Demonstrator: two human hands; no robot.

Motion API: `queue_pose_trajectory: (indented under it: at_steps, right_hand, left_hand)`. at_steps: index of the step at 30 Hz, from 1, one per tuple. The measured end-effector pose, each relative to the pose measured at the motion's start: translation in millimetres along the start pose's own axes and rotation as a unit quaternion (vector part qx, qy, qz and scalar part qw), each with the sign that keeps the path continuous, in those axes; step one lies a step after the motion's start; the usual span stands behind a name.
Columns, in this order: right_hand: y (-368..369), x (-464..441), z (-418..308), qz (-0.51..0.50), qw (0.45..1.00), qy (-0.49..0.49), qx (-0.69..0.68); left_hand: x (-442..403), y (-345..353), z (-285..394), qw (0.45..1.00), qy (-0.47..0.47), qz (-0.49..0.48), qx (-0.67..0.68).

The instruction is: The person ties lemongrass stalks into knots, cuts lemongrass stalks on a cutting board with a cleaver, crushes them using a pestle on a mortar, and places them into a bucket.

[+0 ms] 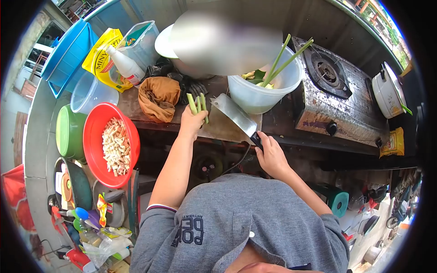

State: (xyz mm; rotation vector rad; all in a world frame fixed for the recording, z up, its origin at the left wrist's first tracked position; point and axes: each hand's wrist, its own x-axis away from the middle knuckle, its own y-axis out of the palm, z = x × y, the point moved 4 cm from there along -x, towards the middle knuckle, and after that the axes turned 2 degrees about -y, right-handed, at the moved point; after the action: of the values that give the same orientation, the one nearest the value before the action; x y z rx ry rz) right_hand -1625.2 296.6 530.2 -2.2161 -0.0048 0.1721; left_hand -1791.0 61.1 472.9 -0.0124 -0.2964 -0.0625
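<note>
Over the dark counter (pixel 276 117) near a stained stove (pixel 325 107), cleaver (pixel 235 113)

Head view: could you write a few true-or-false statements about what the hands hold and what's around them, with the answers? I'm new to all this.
1. The right hand grips the cleaver by its handle. True.
2. The left hand holds a white bottle. False: it holds short green stalks.
3. The red bowl contains pale chopped pieces. True.
4. The long green stalks stand in the red bowl. False: they lean in the whitish tub.
5. In this view, the brown bundle lies to the left of the cleaver. True.
</note>
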Motion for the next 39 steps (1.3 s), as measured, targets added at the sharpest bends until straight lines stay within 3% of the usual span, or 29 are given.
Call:
queue_pose_trajectory:
  at_steps: [2,4,7,10,12,14,18,20,24,28,31,34,35,36,39]
  right_hand:
    - [7,-10,-2,-0.009,1.000,-0.024,0.017]
    - [14,-25,-7,0.004,0.992,-0.092,0.081]
    - [22,-45,-9,-0.001,0.988,-0.116,0.104]
    - [26,-59,-39,0.009,0.983,-0.175,0.055]
    - [30,-65,-77,0.009,0.971,-0.224,-0.082]
    - [38,-67,-126,-0.057,0.950,-0.202,-0.229]
    - [76,-69,-185,-0.096,0.913,-0.232,-0.322]
    - [102,-66,-202,-0.137,0.914,-0.214,-0.317]
    - [144,-61,-234,-0.224,0.854,-0.155,-0.444]
    - [172,-55,-282,-0.405,0.832,-0.205,-0.319]
    - [198,-41,-330,-0.481,0.775,-0.280,-0.299]
    - [230,-25,-379,-0.500,0.714,-0.366,-0.325]
    - [239,-21,-396,-0.496,0.703,-0.398,-0.319]
    - [252,-18,-408,-0.524,0.701,-0.354,-0.331]
    - [280,-22,-425,-0.264,0.755,-0.578,-0.163]
  left_hand:
    - [16,-18,2,0.965,-0.088,-0.067,0.239]
    - [33,-29,6,0.917,-0.102,-0.103,0.372]
    - [55,-44,6,0.861,-0.101,-0.128,0.481]
    - [81,-51,14,0.856,-0.047,-0.122,0.500]
    - [96,-56,14,0.859,-0.026,-0.103,0.501]
    - [113,-59,15,0.863,-0.001,-0.079,0.499]
    - [150,-77,22,0.856,0.053,-0.062,0.510]
    - [170,-91,24,0.865,0.048,-0.005,0.499]
    - [209,-143,7,0.863,0.100,0.070,0.490]
    - [275,-209,-7,0.882,0.167,0.249,0.364]
    - [329,-244,-21,0.908,0.129,0.345,0.198]
    - [376,-273,-31,0.896,0.046,0.423,0.127]
    - [382,-287,-46,0.870,0.094,0.462,0.142]
    - [393,-297,-45,0.854,0.075,0.501,0.120]
    - [404,-336,-72,0.816,0.089,0.568,0.064]
